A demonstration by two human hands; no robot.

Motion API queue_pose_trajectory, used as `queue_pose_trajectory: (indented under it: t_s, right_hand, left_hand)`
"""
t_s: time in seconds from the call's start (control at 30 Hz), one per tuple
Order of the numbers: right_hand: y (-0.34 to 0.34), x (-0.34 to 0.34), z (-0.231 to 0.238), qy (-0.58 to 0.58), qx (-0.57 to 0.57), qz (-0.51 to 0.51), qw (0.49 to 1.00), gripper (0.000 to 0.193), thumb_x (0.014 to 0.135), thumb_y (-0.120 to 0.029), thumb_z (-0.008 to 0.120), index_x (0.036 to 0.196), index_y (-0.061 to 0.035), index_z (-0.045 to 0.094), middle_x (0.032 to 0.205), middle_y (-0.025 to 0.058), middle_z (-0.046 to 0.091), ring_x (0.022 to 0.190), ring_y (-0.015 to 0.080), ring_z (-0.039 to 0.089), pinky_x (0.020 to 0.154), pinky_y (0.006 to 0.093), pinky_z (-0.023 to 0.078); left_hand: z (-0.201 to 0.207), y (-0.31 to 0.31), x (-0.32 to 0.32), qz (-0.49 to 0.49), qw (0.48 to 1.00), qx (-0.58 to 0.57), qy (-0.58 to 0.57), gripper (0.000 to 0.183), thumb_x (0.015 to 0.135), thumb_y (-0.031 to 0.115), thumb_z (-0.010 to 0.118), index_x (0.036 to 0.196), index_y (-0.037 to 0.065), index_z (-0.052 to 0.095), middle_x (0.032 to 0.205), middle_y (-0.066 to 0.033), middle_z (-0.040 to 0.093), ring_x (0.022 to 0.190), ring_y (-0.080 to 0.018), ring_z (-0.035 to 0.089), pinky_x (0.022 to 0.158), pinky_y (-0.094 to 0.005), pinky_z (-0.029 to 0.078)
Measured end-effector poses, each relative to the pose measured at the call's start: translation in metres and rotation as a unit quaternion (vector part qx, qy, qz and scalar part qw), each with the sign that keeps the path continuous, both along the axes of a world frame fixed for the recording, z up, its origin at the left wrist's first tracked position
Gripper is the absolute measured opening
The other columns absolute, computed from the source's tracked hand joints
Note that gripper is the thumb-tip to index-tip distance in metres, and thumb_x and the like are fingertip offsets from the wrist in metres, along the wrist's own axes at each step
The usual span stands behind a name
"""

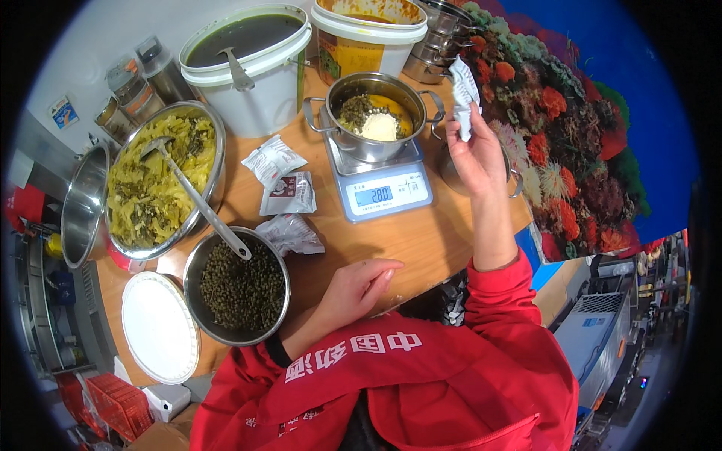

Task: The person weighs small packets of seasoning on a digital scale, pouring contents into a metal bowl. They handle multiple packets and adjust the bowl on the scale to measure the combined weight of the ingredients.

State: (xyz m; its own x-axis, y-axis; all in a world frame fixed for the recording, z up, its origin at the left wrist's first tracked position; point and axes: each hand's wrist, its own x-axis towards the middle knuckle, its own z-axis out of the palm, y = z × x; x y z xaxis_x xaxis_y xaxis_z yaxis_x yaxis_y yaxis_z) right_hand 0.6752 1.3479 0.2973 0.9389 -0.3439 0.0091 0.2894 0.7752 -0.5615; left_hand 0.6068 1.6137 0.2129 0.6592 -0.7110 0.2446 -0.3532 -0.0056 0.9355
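A narrow white-silver sachet stands upright in the fingers of my right hand, just right of a small steel pot. That two-handled pot rests on a digital kitchen scale with a lit display. Inside it lie a heap of pale powder, dark green bits and orange-yellow liquid. My left hand is low over the table's front edge, fingers extended and holding nothing. Nearest to it are several silver sachets and a steel bowl of small green peppercorn-like grains.
A ladle spans from a bowl of chopped yellow-green pickled greens to the grain bowl. Behind stand a white bucket of dark liquid and another bucket with orange residue. A white lid lies front left; stacked steel pots stand behind.
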Motion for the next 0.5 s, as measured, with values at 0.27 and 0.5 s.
queue_pose_trajectory:
  t_s: [0.27,0.5]
  right_hand:
    - [0.026,0.032,-0.008,0.049,-0.579,-0.211,0.786,0.036,0.082,-0.015,0.067,0.113,-0.0007,0.056,0.103,0.0068,0.065,0.093,0.0132,0.058,0.084,0.0275,0.045]
    - [0.02,0.033,-0.008,0.025,-0.568,-0.216,0.794,0.038,0.081,-0.018,0.069,0.113,-0.0009,0.056,0.103,0.0072,0.065,0.093,0.0145,0.059,0.084,0.0284,0.045]
  left_hand:
    - [0.002,0.001,0.0,0.0,1.0,0.016,0.022,0.02,0.089,0.012,0.053,0.106,0.008,0.062,0.079,-0.0123,0.061,0.066,-0.0257,0.059,0.06,-0.033,0.047]
    - [0.006,0.001,0.001,0.007,1.0,0.007,-0.003,0.019,0.089,0.012,0.053,0.105,0.008,0.062,0.082,-0.0128,0.063,0.07,-0.0275,0.061,0.063,-0.0335,0.048]
